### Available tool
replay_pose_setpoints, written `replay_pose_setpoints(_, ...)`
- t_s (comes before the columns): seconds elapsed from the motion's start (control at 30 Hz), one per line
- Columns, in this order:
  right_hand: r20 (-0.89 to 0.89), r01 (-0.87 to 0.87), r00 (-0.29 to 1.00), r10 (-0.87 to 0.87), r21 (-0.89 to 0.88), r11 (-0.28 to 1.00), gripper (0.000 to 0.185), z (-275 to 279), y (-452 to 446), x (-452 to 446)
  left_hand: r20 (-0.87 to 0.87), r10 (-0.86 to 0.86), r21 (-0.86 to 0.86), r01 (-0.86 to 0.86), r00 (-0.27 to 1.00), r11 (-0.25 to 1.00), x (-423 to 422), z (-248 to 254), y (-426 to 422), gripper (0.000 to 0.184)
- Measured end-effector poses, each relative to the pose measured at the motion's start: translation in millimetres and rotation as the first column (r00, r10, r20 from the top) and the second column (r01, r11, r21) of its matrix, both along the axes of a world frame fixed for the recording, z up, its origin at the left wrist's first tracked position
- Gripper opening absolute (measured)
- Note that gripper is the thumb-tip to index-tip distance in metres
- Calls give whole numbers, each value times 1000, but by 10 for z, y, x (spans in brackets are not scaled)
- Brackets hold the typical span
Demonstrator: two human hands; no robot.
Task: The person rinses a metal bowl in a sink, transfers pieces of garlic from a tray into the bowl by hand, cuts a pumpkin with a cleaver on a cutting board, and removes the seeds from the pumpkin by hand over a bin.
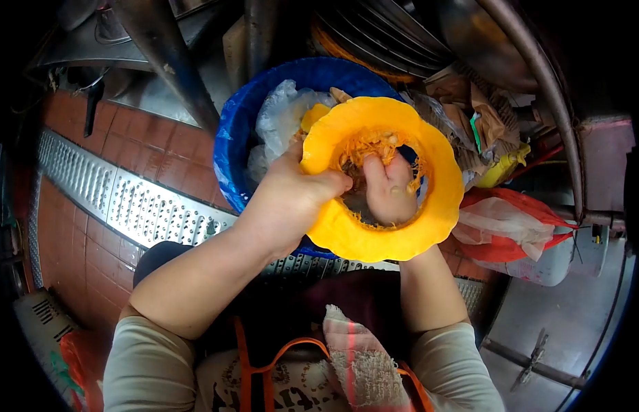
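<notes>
A thick yellow pumpkin ring (433,161) with a scalloped edge is held up over a blue bin (230,110). My left hand (288,196) grips the ring's left side, its thumb on the cut face and its fingers mostly hidden behind. From underneath, my right hand (389,196) reaches into the central hole. Its fingertips are closed against stringy orange pulp and seeds (371,143) along the upper inner edge. The ring covers my right wrist and part of that hand. Inside the bin lie crumpled clear plastic bags (282,113) and a yellow piece.
A perforated metal drain grate (141,206) crosses the red tiled floor (161,141). Large metal pans (385,34) are stacked behind the bin. At right are crumpled brown paper (488,103), a red plastic bag (494,213) and metal cabinet doors (560,309).
</notes>
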State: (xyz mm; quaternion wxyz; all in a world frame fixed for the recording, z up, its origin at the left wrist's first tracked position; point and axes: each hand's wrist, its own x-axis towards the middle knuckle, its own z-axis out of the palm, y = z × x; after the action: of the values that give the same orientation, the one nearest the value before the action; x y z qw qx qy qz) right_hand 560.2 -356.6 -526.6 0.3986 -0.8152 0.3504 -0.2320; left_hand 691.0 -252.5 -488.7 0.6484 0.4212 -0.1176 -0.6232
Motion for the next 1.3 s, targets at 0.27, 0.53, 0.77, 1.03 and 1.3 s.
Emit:
replay_pose_setpoints(0.27, 246, -137, 967, 63, 299, 944, 28, 86, -8, -44, -28, -5, -4, 5, 1000, 1000, 21, 7, -3, 63)
replay_pose_setpoints(0.53, 295, -342, 926, 235, 391, 855, 32, 124, 7, 60, 95, -6, -15, 8, 995, 1000, -47, -89, 2, 58)
replay_pose_setpoints(0.77, 271, -140, 958, 90, 173, 975, 21, 5, 110, 105, 125, 4, -28, -1, 992, 1000, -60, -70, 11, 59)
replay_pose_setpoints(1.03, 48, -25, 999, 22, 66, 997, 16, 54, 140, 109, 32, 18, -29, -17, 999, 999, -66, -38, 12, 57)
replay_pose_setpoints(1.3, -63, 40, 996, -59, -276, 960, 20, -125, -58, -79, -128, -39, 7, 40, 991, 999, 13, 29, 34, 51)
